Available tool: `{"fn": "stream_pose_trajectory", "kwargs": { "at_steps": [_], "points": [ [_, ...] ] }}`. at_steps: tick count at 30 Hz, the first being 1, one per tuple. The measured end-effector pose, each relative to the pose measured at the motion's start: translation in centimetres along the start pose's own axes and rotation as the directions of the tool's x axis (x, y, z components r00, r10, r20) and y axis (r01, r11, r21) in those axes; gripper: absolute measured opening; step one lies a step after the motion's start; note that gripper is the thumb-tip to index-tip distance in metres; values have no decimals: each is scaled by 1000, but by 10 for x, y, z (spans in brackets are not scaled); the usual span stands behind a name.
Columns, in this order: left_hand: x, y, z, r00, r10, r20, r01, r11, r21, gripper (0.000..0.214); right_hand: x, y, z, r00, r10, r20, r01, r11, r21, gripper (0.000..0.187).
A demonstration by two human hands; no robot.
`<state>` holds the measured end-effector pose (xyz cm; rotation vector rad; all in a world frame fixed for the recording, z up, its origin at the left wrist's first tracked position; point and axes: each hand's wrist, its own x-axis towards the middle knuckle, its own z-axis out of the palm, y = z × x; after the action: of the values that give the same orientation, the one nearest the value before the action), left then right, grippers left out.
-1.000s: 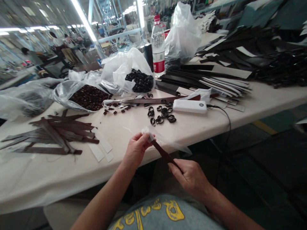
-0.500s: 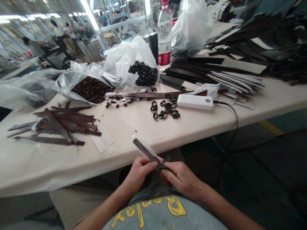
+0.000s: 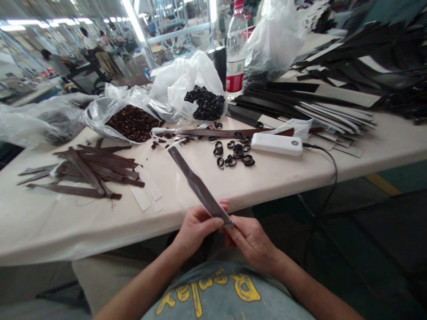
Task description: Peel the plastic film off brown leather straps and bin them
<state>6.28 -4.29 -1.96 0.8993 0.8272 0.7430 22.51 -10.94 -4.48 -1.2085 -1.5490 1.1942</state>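
Note:
A dark brown flat strip [image 3: 196, 183] slants up and away from my hands over the table's front edge, its far end raised toward the middle of the table. My left hand [image 3: 199, 226] pinches it near its lower end, thumb on top and fingers beneath. My right hand [image 3: 252, 241] is closed on the strip's near tip, right beside the left thumb. Whether a smaller piece sits inside the right fingers is hidden. Beyond the strip lie several loose black loops [image 3: 238, 151]. To the left is a pile of similar brown strips [image 3: 90, 171].
White strips [image 3: 150, 184] lie beside the brown pile. Open plastic bags hold small brown pieces [image 3: 131, 124] and black loops [image 3: 204, 103]. A white power bank [image 3: 276, 144] with a cable, a plastic bottle [image 3: 235, 62] and stacked black strips [image 3: 293, 104] stand or lie to the right.
More of the strip's length now extends beyond my left hand, and its far end has moved up and left. My hands stay close together. The view has shifted slightly.

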Motion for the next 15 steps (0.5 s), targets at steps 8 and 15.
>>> {"fn": "stream_pose_trajectory", "kwargs": {
  "at_steps": [8,15],
  "points": [
    [13,0,7,998,27,-56,-24,999,48,22,5,3,-2,995,-37,-92,29,996,-85,44],
    [19,13,4,949,250,-193,-253,967,7,30,7,7,-1,999,-43,-31,39,993,-112,42]
  ]
}}
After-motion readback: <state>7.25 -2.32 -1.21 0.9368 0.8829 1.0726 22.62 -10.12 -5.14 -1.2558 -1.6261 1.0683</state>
